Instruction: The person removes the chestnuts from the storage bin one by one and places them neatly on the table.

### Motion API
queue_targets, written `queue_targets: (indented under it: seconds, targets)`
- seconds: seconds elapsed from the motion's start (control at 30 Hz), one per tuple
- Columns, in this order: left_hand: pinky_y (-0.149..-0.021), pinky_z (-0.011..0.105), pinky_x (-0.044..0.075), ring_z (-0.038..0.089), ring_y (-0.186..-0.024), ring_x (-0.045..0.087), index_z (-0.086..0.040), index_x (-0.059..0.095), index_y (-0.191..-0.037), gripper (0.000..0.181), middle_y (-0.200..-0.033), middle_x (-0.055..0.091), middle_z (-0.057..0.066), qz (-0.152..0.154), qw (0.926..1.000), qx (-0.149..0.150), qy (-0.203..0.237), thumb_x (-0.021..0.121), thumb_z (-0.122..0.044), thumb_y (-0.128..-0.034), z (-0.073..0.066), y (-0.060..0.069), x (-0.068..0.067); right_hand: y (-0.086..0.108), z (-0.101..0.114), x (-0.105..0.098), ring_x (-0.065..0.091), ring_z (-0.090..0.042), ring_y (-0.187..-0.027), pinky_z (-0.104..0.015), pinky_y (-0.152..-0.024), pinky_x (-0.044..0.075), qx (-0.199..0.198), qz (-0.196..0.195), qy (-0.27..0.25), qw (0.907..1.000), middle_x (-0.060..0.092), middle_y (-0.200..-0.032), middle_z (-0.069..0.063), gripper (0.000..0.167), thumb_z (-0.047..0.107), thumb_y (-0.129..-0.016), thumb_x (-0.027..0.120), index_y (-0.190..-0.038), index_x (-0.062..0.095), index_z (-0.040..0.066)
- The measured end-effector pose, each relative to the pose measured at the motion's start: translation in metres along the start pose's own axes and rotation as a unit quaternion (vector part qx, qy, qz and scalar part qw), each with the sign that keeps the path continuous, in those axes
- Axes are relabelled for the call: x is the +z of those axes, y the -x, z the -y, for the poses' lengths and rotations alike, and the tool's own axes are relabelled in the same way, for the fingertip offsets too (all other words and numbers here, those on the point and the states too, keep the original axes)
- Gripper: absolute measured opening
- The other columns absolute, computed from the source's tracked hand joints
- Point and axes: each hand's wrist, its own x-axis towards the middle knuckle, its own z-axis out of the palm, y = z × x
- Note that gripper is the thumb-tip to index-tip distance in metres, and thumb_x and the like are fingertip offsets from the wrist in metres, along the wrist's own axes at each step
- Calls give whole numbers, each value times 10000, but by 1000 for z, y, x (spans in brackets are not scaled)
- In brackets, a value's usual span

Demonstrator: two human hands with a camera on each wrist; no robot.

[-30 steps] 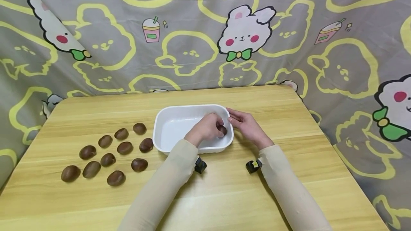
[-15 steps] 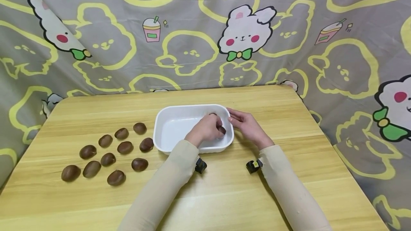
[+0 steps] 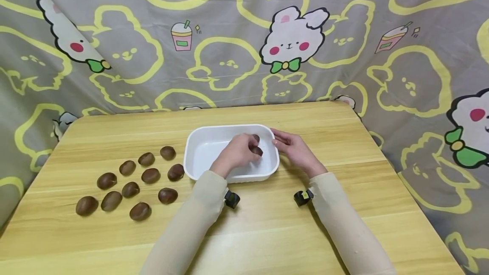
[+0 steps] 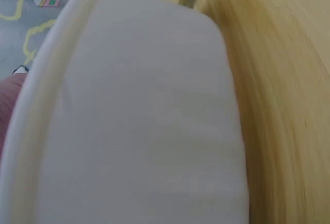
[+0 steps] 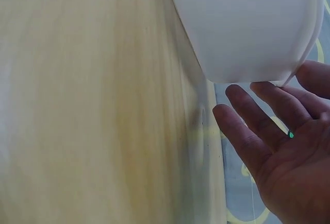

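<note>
A white rectangular tray (image 3: 206,156) stands on the wooden table. My left hand (image 3: 238,152) reaches over its near side, with thumb and fingers around a brown chestnut (image 3: 257,152) inside, at the right half. Beyond the fingertips another chestnut (image 3: 256,138) partly shows. At the tray's right end, my right hand (image 3: 292,147) touches the outer wall. The right wrist view shows that hand (image 5: 294,131) with fairly straight, spread fingers against the tray wall (image 5: 247,28). Mostly the tray's outer side (image 4: 144,110) fills the left wrist view, so the left hand's grip is hidden there.
Several loose chestnuts (image 3: 150,175) lie scattered on the table left of the tray; one chestnut (image 3: 175,172) sits right beside its left wall. Behind the wooden table (image 3: 267,232) hangs a grey patterned curtain (image 3: 225,20).
My left hand has shifted slightly left within the tray, and the chestnut at its fingers has moved with it. Another chestnut behind the fingers shows more clearly. My right hand stays put.
</note>
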Motion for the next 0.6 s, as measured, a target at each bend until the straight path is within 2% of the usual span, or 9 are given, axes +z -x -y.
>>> queue_targets:
  seconds: [0.1,0.27,0.4,0.6]
  targets:
    - [-870,328,470,218,-955,585,-16,700,-1027,277,-1013,658,78,-132,9998,152,86,795,-87,-777,5,6,-6,0,0,0,515,-257,-1265,-354,-1003,440,-12,-2,71,10000,513,-1413,-133,479,167,-1009,575,-1459,454,59]
    - [-834,317,484,197,-916,609,-13,689,-1039,291,-970,659,54,-274,9977,495,368,797,-90,-781,17,19,-18,-1,0,0,521,-262,-1258,-364,-999,445,-12,-2,98,10000,519,-1406,-140,480,177,-1009,579,-1456,458,53]
    - [-833,326,494,183,-916,623,-17,691,-1049,287,-953,670,32,-377,9960,512,629,796,-100,-795,24,28,-25,-1,-1,-1,512,-265,-1267,-368,-1009,435,7,0,107,9999,516,-1408,-141,481,183,-1009,578,-1457,456,58]
    - [-846,343,497,191,-941,638,-23,691,-1072,310,-978,673,32,-543,9950,381,747,803,-140,-807,30,41,-32,-2,-2,-2,501,-269,-1277,-364,-1008,435,-55,25,134,9999,509,-1411,-153,476,180,-1012,574,-1453,457,41]
